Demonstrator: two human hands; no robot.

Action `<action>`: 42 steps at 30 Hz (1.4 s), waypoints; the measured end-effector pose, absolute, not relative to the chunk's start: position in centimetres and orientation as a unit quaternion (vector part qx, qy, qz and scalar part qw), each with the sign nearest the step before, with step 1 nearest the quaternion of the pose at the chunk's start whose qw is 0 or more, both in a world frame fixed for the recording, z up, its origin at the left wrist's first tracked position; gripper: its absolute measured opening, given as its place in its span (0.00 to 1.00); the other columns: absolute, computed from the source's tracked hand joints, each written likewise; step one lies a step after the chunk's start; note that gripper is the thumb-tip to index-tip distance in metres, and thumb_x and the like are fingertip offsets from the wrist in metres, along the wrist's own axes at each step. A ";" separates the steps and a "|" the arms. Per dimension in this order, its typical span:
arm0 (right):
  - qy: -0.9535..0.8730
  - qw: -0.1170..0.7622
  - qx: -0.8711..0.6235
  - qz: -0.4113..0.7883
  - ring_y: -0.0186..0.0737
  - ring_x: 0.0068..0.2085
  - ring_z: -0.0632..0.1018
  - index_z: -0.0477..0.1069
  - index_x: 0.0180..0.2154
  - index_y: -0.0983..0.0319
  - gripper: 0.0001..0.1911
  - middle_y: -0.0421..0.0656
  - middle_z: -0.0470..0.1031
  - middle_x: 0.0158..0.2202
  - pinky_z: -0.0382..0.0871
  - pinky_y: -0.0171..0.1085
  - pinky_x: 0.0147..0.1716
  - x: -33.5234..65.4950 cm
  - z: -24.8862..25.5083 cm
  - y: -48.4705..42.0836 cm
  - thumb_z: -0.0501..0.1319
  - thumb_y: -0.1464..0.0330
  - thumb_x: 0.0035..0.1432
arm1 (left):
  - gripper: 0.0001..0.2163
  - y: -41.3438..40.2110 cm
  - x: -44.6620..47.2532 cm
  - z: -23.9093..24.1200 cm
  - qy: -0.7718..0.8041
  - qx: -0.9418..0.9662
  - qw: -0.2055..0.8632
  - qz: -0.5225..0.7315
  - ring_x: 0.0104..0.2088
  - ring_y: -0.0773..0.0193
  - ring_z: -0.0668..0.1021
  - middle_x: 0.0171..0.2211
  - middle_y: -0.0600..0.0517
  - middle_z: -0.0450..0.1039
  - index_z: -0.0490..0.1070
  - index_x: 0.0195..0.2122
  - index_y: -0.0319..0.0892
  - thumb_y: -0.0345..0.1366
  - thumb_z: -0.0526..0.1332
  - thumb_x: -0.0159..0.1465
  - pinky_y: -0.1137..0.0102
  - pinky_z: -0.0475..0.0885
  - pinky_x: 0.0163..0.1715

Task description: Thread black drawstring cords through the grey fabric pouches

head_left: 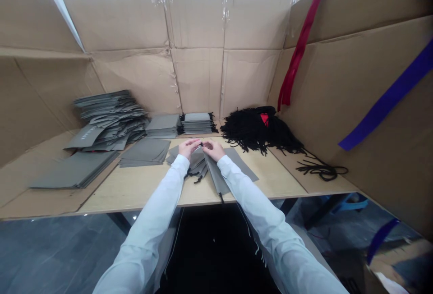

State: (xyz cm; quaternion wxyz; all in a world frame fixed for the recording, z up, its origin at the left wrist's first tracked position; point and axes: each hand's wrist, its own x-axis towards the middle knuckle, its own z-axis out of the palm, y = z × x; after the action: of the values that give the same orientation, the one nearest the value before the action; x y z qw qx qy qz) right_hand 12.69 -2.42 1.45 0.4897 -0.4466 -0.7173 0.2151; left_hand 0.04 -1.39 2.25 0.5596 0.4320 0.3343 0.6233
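Both my hands meet over a flat grey paper bag (219, 172) that lies on the wooden table (142, 188), close to its front edge. My left hand (188, 147) pinches at the bag's top edge, fingers closed. My right hand (213, 149) is closed too, its fingertips touching a thin black cord (201, 144) between the hands. More black cord ends (199, 176) stick out from under the bag. Both arms wear white sleeves.
Stacks of flat grey bags (111, 116) fill the table's left and back. A heap of black cords (257, 131) with a red piece lies at the right, loose cords (321, 170) beyond it. Cardboard walls (203, 59) enclose the table; red and purple ribbons hang on the right wall.
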 end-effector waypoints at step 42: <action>-0.672 0.567 -0.444 0.175 0.32 0.28 0.72 0.66 0.30 0.64 0.08 0.41 0.72 0.26 0.67 0.32 0.31 12.5 2.2 -3.4 0.57 0.68 0.43 | 0.12 -1.7 1.5 1.2 0.301 0.419 0.597 0.614 0.28 0.68 0.73 0.26 0.49 0.72 0.72 0.26 0.33 0.29 0.67 0.37 0.68 0.65 0.38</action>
State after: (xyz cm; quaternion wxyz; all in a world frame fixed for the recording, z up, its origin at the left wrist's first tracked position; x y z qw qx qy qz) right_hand 12.49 -3.39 2.16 0.5666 -0.4435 -0.6720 0.1750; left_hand 1.50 -1.72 1.15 0.5969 0.4192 0.3007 0.6144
